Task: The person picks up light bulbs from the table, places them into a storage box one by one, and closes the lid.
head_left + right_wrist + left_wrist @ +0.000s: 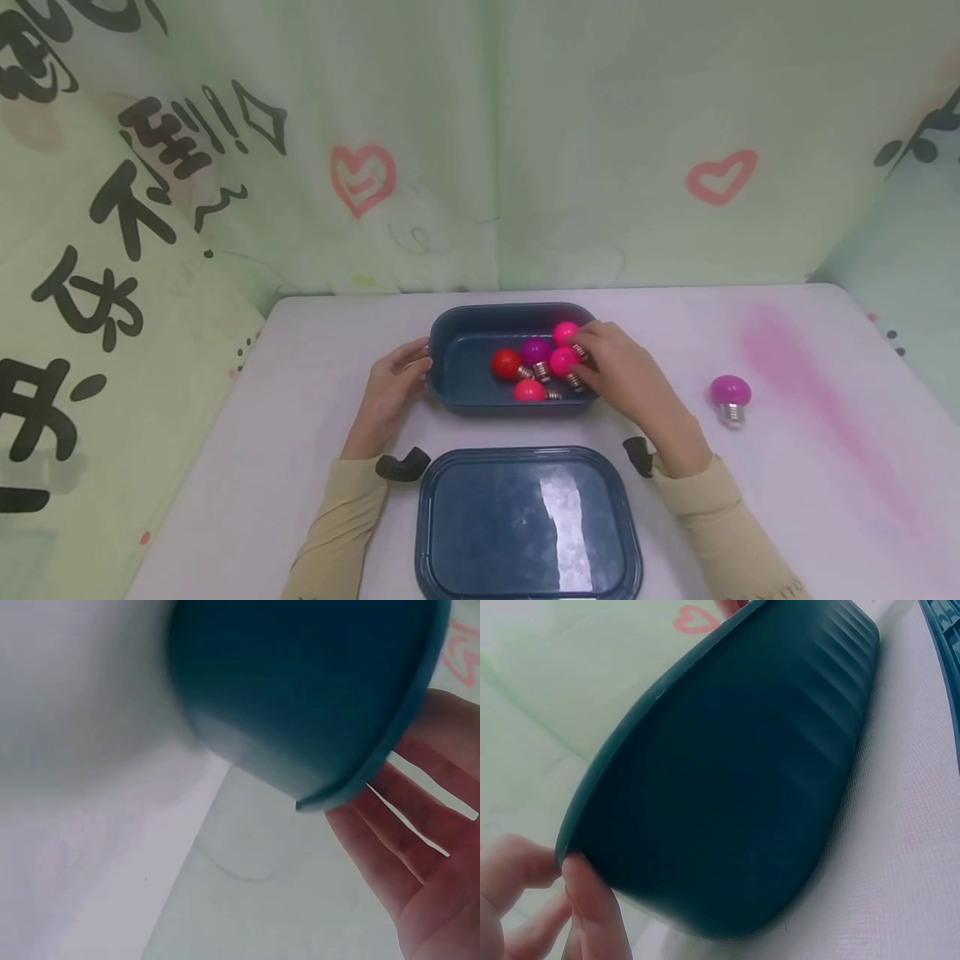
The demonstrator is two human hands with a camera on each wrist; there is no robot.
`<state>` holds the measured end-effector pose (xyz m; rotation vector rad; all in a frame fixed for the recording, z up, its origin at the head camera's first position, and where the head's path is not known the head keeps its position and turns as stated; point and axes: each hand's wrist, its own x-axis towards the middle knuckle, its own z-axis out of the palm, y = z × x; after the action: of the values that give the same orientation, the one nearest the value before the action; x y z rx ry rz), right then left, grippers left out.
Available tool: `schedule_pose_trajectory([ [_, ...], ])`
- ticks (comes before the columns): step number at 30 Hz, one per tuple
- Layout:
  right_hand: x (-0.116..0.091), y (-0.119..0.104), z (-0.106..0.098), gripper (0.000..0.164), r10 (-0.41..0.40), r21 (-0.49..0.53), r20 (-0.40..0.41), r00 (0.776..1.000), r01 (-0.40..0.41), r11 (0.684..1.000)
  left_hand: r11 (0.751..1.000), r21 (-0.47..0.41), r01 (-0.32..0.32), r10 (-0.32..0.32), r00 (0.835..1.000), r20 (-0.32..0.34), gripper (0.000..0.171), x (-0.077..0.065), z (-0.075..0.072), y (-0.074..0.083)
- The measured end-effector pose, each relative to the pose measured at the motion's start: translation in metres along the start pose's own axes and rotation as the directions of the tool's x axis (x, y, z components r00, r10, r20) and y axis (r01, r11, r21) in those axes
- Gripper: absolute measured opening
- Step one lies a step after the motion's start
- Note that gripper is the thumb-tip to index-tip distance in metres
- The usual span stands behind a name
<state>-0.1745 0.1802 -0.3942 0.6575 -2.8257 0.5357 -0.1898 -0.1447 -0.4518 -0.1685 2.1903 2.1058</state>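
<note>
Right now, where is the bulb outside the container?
In the head view, at right, the bulb lies on the table, between the right hand and the pink smear.

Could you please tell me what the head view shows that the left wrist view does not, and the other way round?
Only the head view shows the inside of the dark blue container, with the red bulb lying in it, and the purple bulb apart from it on the right of the table.

Only the left wrist view shows the ridges on the container's outer wall.

Both show the container, the left hand at its rim, and a red heart on the backdrop.
</note>
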Motion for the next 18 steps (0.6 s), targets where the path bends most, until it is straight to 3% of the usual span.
schedule_pose_trajectory([
  [10, -0.013, 0.008, -0.012, 0.038, 0.039, 0.030, -0.012, 0.999, -0.039, 0.999, 1.000, -0.008, -0.020, 0.020, 1.000, 0.006, 0.039, -0.001, -0.001, 0.000],
  [18, -0.025, 0.018, -0.021, 0.038, 0.071, -0.018, -0.025, 0.997, -0.072, 0.997, 1.000, -0.023, -0.020, 0.020, 1.000, 0.004, 0.038, -0.001, 0.000, 0.000],
])
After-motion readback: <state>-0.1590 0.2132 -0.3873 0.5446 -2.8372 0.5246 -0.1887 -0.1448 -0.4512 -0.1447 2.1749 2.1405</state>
